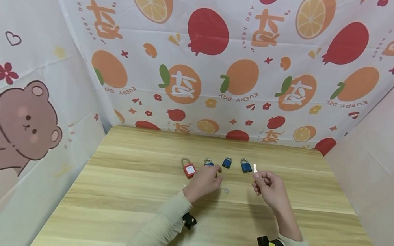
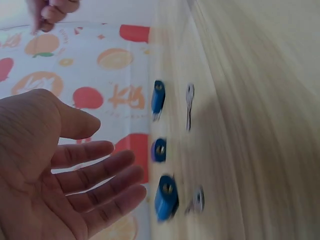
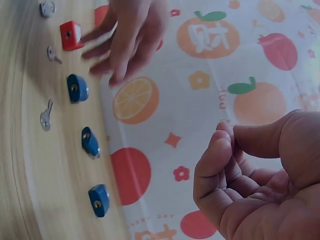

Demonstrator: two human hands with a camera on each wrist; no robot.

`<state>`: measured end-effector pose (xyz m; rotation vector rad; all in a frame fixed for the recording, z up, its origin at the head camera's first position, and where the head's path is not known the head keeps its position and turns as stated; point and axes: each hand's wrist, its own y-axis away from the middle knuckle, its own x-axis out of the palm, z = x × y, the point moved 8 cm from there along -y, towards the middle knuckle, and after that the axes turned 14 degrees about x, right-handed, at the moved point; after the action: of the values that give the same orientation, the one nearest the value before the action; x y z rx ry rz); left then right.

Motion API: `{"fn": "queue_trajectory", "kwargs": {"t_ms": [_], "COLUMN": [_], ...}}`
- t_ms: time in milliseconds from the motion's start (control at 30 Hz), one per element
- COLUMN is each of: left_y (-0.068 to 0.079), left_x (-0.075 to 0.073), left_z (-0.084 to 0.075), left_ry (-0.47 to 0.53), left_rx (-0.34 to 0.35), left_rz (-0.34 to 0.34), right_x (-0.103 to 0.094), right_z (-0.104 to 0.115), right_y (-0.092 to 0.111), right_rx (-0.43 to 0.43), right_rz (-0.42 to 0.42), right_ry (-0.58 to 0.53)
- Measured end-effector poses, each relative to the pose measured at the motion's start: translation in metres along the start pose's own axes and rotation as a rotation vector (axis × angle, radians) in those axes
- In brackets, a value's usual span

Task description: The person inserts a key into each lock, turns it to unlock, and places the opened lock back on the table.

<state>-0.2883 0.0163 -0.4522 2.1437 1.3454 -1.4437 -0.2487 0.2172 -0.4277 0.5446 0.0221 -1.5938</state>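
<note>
My right hand (image 1: pixel 267 187) pinches a small silver key (image 1: pixel 254 168) upright between thumb and fingers, above the table. With its fingers loosely spread and nothing in them, my left hand (image 2: pixel 65 170) hovers over the padlocks. A red padlock (image 1: pixel 189 170) with a white label lies leftmost. Right of it are a blue padlock (image 1: pixel 209 162), partly behind the left hand in the head view, a smaller blue padlock (image 1: pixel 227 162) and another blue padlock (image 1: pixel 246 166). On the table in front lie a key (image 3: pixel 46 117) and another key (image 3: pixel 52 54).
The wooden table (image 1: pixel 133 196) ends at a fruit-print cloth (image 1: pixel 205 72) behind. A cloth with a bear print (image 1: pixel 27 122) hangs at the left, a pale one (image 1: pixel 385 165) at the right. A round silver piece (image 3: pixel 47 8) lies near the red padlock.
</note>
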Motion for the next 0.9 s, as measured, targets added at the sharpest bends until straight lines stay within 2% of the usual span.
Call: {"fn": "queue_trajectory", "kwargs": {"t_ms": [133,300,567,900], "left_y": [-0.019,-0.042,-0.067,-0.086], "left_x": [0.014,0.025,0.049,0.071], "left_z": [0.001,-0.001,0.003,0.008], "left_ry": [0.12,0.171,0.19,0.17], "left_rx": [-0.062,-0.078,-0.095,-0.192], "left_rz": [0.033,0.045,0.074,0.078], "right_x": [-0.004,-0.01,-0.014,-0.018], "right_z": [0.003,0.011,0.018,0.021], "right_y": [0.013,0.028,0.047,0.068], "right_rx": [-0.005,-0.053,-0.09,-0.142], "right_rz": [-0.007,-0.015,-0.005,-0.002], "right_ry": [-0.014,-0.038,-0.099,-0.095]}}
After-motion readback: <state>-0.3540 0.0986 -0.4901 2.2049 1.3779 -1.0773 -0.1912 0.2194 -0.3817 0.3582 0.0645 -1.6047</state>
